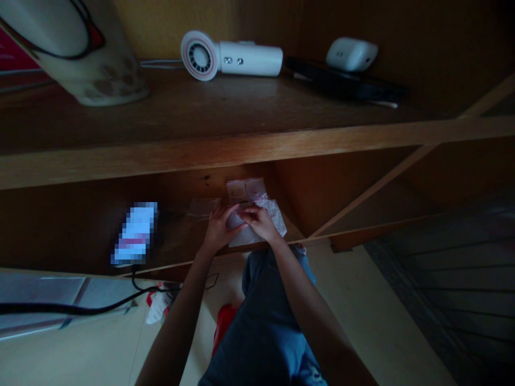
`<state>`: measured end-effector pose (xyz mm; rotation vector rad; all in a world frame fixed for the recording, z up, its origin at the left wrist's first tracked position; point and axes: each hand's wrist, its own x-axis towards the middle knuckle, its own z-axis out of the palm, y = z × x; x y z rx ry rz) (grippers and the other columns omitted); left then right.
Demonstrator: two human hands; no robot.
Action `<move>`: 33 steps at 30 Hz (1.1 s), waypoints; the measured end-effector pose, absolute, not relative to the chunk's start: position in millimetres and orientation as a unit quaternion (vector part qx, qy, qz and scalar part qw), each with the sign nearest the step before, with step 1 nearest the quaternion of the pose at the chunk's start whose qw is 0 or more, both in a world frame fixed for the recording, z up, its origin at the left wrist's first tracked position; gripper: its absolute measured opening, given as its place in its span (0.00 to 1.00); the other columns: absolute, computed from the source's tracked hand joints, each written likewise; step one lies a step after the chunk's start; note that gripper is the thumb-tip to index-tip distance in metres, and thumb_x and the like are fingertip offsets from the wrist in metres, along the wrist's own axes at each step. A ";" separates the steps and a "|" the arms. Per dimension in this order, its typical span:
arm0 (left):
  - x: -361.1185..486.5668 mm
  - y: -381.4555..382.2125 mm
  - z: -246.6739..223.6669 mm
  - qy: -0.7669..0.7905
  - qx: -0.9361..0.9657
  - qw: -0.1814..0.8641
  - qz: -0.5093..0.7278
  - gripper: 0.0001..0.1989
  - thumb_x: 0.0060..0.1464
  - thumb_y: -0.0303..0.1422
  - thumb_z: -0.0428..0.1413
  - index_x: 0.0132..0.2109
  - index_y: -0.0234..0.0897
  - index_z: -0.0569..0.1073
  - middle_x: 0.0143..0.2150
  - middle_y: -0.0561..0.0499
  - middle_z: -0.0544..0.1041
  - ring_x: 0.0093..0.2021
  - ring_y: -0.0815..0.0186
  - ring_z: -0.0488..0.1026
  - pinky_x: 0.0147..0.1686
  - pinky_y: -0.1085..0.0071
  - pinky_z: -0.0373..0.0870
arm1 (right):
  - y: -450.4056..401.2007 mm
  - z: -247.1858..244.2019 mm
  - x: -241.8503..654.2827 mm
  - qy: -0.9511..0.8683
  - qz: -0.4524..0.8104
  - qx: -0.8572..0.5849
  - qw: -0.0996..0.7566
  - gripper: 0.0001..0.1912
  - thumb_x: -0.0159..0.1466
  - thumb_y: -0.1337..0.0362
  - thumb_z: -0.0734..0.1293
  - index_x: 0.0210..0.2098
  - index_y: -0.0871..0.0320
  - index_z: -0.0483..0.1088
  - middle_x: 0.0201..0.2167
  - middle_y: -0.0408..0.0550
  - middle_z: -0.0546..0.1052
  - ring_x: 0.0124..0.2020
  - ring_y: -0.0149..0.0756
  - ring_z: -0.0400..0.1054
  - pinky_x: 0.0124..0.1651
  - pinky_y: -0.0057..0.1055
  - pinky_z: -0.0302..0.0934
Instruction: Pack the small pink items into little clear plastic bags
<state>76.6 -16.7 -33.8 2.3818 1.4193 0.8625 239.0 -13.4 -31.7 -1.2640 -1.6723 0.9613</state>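
Note:
On the lower wooden shelf, my left hand (219, 229) rests at the left side of a crumpled white sheet (277, 219), its thumb and index finger spread apart. My right hand (260, 222) is over the same sheet, fingers drawn together in a pinch. Whatever lies between those fingertips is too small and dark to make out. Small clear zip bags (255, 187) lie just behind the hands. Another flat clear bag (204, 206) is left of them on the shelf.
A phone with a blurred screen (134, 233) and a black cable (88, 309) are at left. The upper shelf (241, 115) holds a large cup (116, 80), a white handheld fan (249, 58), a white case (351, 53) and a flat black object (341, 80).

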 end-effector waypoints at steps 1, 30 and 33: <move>76.3 -16.0 -34.7 0.481 0.814 0.126 0.300 0.28 0.48 0.45 0.56 0.55 0.42 0.63 0.51 0.46 0.71 0.52 0.57 0.66 0.51 0.57 0.59 | -13.2 -32.2 239.2 -0.663 0.380 -0.503 0.404 0.08 0.57 0.68 0.63 0.31 0.58 0.75 0.30 0.44 0.77 0.31 0.31 0.69 0.36 0.26 0.59; 76.7 -15.9 -31.4 0.497 0.787 0.139 0.339 0.19 0.50 0.42 0.55 0.48 0.40 0.67 0.45 0.48 0.73 0.48 0.60 0.68 0.50 0.61 0.61 | -10.4 -33.0 274.1 -0.596 0.190 -0.716 0.310 0.09 0.57 0.64 0.62 0.34 0.53 0.74 0.31 0.46 0.77 0.30 0.33 0.70 0.34 0.26 0.60; 77.0 -15.8 -31.3 0.496 0.787 0.145 0.336 0.19 0.50 0.42 0.54 0.48 0.40 0.67 0.46 0.48 0.73 0.48 0.60 0.68 0.51 0.60 0.61 | -11.2 -31.0 272.3 -0.606 0.171 -0.724 0.283 0.10 0.58 0.63 0.62 0.34 0.53 0.75 0.33 0.47 0.77 0.33 0.35 0.71 0.36 0.27 0.60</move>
